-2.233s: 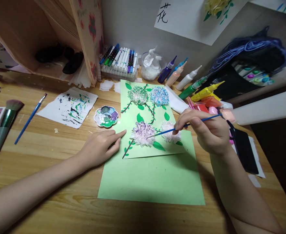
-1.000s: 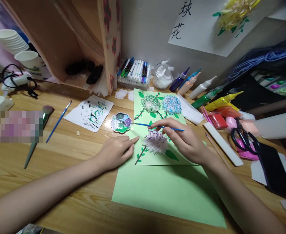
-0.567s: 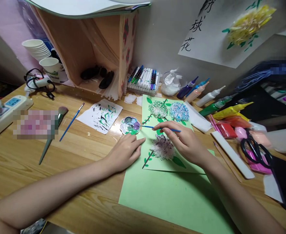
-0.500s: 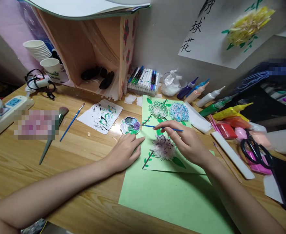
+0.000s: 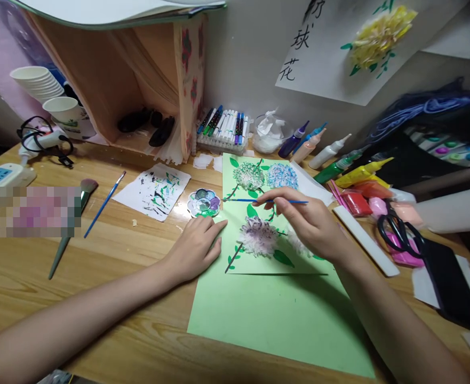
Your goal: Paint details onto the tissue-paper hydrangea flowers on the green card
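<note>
Our right hand [image 5: 310, 226] pinches the brush [image 5: 240, 200], probably light, mid-handle; our left hand [image 5: 197, 248] lies flat, fingers spread, on the green paper [image 5: 259, 264]

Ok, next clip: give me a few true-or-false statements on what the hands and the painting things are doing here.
1. The right hand holds a thin blue brush. True.
2. The left hand grips the scissors. False: it lies flat on the green paper; the scissors lie apart, far right.
3. The brush tip points toward the palette. True.
4. The markers lie scattered. False: they stand bunched in a rack.
</note>
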Motion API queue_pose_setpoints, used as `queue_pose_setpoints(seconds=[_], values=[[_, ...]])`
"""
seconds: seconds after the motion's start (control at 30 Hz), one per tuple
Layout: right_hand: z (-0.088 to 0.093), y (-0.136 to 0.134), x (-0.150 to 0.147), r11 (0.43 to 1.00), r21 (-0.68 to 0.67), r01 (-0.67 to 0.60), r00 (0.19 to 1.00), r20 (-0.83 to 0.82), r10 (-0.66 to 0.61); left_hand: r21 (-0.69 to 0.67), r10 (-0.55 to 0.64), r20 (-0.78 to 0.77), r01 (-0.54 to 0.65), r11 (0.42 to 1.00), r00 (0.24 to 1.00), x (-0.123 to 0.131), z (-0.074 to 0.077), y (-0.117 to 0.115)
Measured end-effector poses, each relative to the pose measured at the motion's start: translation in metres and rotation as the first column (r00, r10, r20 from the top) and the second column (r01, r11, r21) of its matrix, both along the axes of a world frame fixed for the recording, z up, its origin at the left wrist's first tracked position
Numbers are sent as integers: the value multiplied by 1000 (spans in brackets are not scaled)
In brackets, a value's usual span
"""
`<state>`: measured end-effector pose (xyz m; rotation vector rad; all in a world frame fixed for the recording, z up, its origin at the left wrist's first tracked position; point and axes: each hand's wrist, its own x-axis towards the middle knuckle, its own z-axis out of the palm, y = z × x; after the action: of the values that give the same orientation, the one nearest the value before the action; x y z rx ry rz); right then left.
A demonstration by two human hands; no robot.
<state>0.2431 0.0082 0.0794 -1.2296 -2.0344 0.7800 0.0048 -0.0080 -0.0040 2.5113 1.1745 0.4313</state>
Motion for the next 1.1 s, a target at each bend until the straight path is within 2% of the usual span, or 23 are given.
queue_pose_setpoints(seconds=[0.17, 0.27, 0.53, 0.83, 1.1], values=[[10, -12, 37, 978, 68, 196, 946, -275, -171, 120, -66, -18, 68, 990, 998, 1, 0, -2], [10, -19, 53, 965, 77, 252, 917, -338, -213, 135, -90, -20, 92, 987, 996, 2, 3, -2], [-4, -18, 49, 994, 0, 112, 977, -182, -110, 94, -63, -8, 64, 994, 998, 0, 5, 1], [-8, -16, 51, 994, -17, 110, 980, -166, -111, 67, -77, -1, 77, 995, 997, -2, 3, 1], [-6, -16, 53, 993, 19, 121, 977, -181, -115, 70, -85, -4, 85, 994, 996, -2, 1, 2]])
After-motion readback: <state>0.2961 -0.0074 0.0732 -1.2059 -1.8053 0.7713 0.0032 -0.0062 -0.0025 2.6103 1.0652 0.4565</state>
